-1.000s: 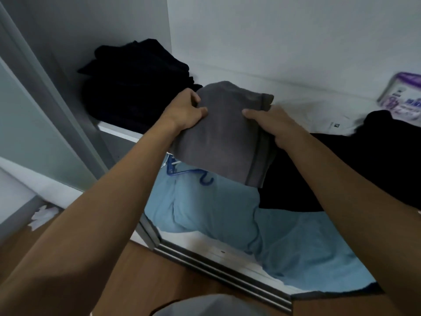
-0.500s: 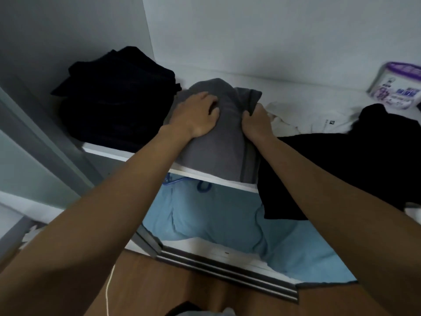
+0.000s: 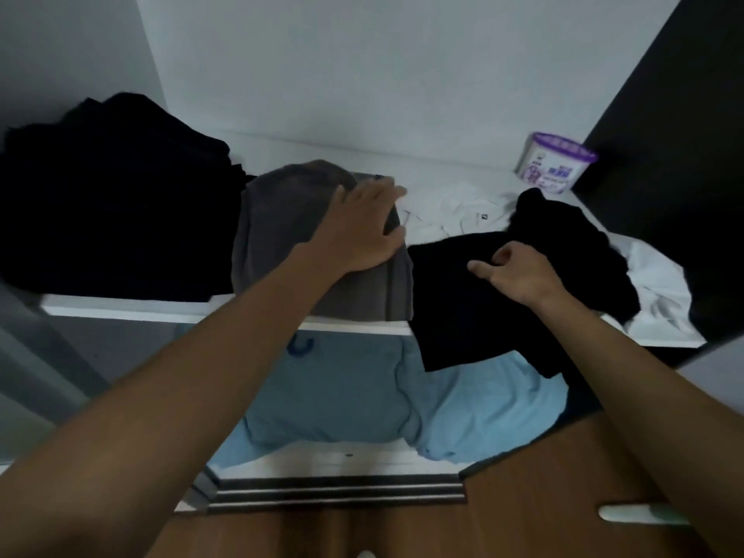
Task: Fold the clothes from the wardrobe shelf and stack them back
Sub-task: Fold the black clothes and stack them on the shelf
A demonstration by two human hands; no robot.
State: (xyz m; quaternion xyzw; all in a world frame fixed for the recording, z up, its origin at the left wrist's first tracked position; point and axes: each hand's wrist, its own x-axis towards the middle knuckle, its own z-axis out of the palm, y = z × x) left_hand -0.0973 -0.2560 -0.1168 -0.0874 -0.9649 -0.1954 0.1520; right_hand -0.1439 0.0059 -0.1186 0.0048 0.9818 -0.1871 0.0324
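Observation:
A folded grey garment [image 3: 277,239] lies on the white wardrobe shelf [image 3: 125,310], just right of a stack of dark folded clothes [image 3: 112,203]. My left hand [image 3: 362,227] rests flat on the grey garment's right side, fingers spread. A loose black garment [image 3: 475,308] sprawls to the right, hanging over the shelf's front edge. My right hand [image 3: 519,271] sits on top of it with fingers curling, pinching at the cloth. Crumpled white clothes [image 3: 451,207] lie behind and to the right of the black one.
A white tub with a purple lid [image 3: 553,163] stands at the back right of the shelf. A dark panel [image 3: 676,134] closes the right side. Light blue fabric [image 3: 362,392] lies below the shelf, above the sliding-door rails [image 3: 338,493] and wooden floor.
The grey garment has been set down on the shelf. My right hand left it and moved right onto the black garment. My left hand flattened on the grey one.

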